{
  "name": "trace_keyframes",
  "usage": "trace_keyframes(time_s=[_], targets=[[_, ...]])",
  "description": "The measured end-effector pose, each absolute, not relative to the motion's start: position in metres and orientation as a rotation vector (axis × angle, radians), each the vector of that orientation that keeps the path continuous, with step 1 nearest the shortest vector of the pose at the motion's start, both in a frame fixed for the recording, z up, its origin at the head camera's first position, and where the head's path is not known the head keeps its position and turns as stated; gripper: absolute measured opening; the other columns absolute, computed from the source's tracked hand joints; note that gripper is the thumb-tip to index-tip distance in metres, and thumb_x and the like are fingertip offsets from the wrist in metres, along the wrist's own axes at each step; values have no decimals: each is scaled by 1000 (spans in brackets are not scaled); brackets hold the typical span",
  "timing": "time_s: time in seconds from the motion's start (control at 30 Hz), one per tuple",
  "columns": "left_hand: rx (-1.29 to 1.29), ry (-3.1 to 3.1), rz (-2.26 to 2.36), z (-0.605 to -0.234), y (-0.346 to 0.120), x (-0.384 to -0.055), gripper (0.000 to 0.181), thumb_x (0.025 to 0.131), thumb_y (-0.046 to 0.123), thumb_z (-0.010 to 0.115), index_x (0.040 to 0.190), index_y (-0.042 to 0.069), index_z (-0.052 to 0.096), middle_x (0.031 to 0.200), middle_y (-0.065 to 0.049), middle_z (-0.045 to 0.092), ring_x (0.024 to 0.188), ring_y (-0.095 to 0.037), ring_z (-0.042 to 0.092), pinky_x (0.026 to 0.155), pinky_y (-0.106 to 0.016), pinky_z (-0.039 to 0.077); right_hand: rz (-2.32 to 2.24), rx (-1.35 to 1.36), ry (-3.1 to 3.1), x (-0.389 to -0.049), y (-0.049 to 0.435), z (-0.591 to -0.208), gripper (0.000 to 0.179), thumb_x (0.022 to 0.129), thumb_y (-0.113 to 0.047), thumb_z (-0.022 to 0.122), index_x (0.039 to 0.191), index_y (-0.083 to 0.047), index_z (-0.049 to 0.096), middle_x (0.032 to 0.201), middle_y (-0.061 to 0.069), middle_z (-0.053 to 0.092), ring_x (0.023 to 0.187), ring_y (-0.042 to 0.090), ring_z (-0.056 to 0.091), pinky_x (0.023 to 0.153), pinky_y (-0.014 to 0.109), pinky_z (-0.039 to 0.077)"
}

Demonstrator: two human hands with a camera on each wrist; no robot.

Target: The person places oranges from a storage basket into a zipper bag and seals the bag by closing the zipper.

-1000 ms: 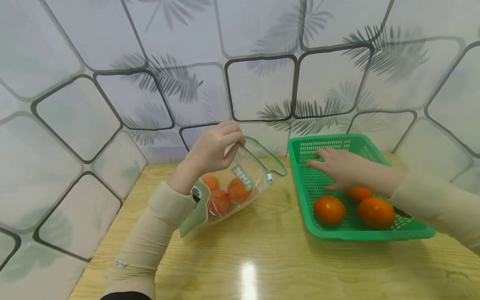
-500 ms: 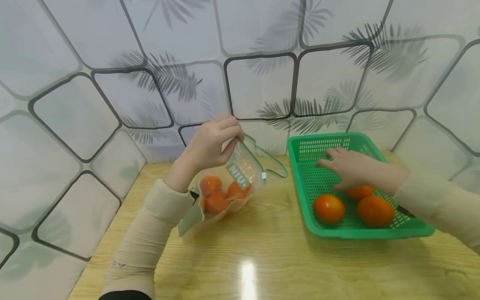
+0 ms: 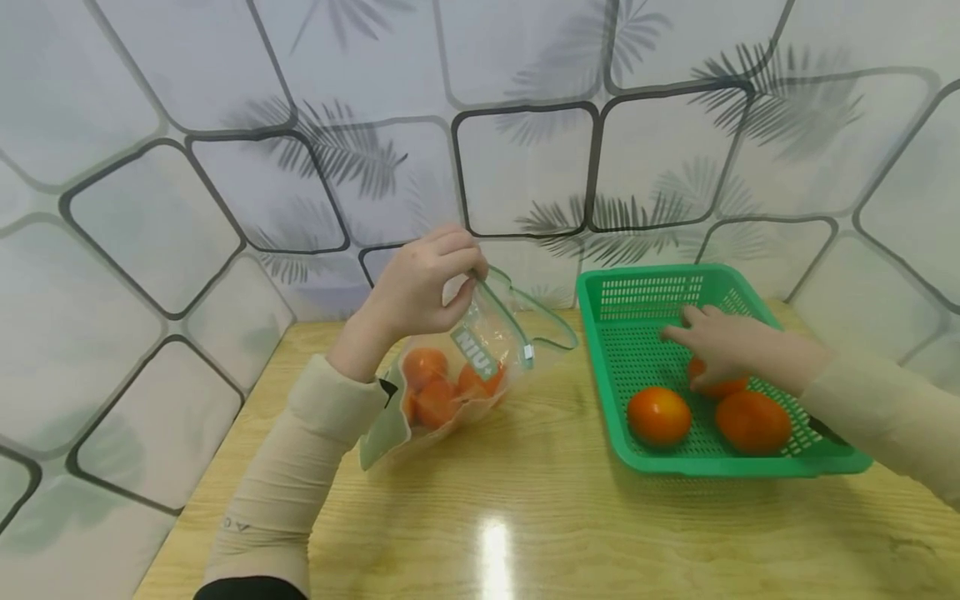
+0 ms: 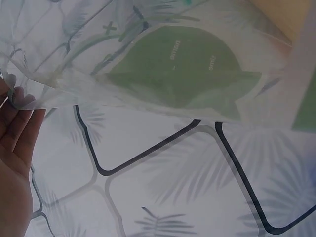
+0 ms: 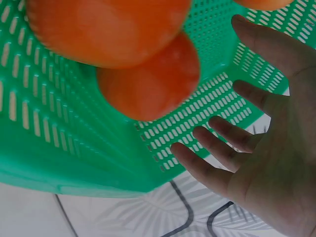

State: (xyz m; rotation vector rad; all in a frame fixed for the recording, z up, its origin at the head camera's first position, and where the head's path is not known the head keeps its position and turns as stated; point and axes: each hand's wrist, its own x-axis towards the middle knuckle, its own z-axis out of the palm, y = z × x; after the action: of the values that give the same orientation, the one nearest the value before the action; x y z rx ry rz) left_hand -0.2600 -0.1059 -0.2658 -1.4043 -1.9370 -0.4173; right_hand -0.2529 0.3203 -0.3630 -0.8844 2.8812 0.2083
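In the head view my left hand (image 3: 426,283) pinches the top edge of a clear zip bag (image 3: 474,352) with green trim and a white slider. Several orange-red tomatoes (image 3: 425,367) lie inside it. The left wrist view shows the bag's green printed side (image 4: 182,69) stretching away from the fingers. My right hand (image 3: 726,346) is over the green basket (image 3: 720,467), at the rear tomato (image 3: 705,385), which it partly covers. Two more tomatoes sit in front, one left (image 3: 658,417) and one right (image 3: 753,423). The right wrist view shows that hand's fingers spread, holding nothing.
The bag and basket stand on a light wooden table (image 3: 420,533), the basket on the right. A patterned wall covering (image 3: 525,175) rises right behind them and along the left side. Bare wood lies between bag and basket.
My right hand has moved to the right inside the basket, toward the rear tomato. The left hand has lifted the bag's edge slightly, and the bag's front has sagged and creased.
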Motion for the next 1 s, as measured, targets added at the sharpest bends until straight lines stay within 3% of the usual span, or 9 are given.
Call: trace_keyframes(time_s=[0.7,1.0], targets=[[-1418,-1969,-431,-267,-104,-261,11,85,-3,60,89,6,66,92,-8,66,88,-28,59,78,-39,52,125,-740,2844,-256,345,-377,77,68,-22,91,135,1,62,122,37,57,103,52,63,81,66,58],[-1409,-1961,-434,-269,-105,-260,11,85,-3,60,89,6,65,91,-8,66,87,-28,59,77,-40,52,82,-801,2816,-255,345,-380,72,63,-18,93,127,1,66,114,32,60,96,44,65,82,64,59]])
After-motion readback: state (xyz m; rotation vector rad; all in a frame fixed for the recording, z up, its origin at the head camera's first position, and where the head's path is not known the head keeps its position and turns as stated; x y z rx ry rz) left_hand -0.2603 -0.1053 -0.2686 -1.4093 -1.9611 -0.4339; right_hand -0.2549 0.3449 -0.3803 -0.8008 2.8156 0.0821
